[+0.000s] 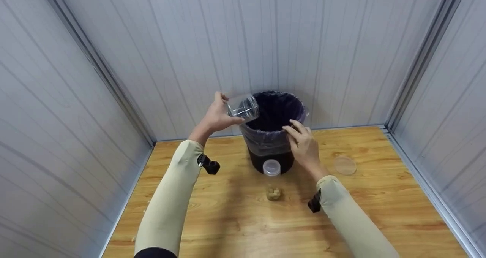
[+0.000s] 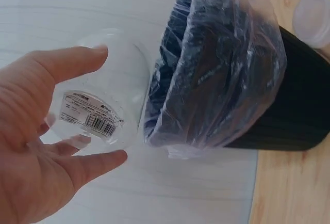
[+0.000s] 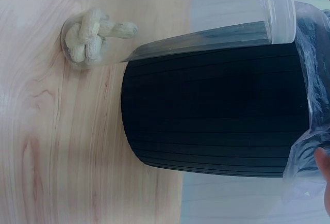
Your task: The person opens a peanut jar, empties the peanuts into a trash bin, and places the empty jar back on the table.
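Observation:
My left hand (image 1: pixel 218 115) grips a clear plastic jar (image 1: pixel 245 108) tipped on its side, its mouth toward the trash can (image 1: pixel 262 161). A barcode label (image 2: pixel 92 113) shows through the jar wall, and no contents are visible in it. The black can stands upright, lined with a thin, translucent purplish trash bag (image 2: pixel 221 74) folded over its rim. On the near right side of that rim, my right hand (image 1: pixel 303 146) holds the bag-covered edge, with fingers over it and the thumb (image 3: pixel 323 163) against the outside.
In front of the can stands a tall clear jar with a whitish lid (image 1: pixel 272 167) and several peanuts (image 3: pixel 90 35) at its bottom. A round translucent lid (image 1: pixel 345 165) lies on the wood-patterned surface (image 1: pixel 364 204) at right. Pale panel walls (image 1: pixel 273 37) enclose the back and sides.

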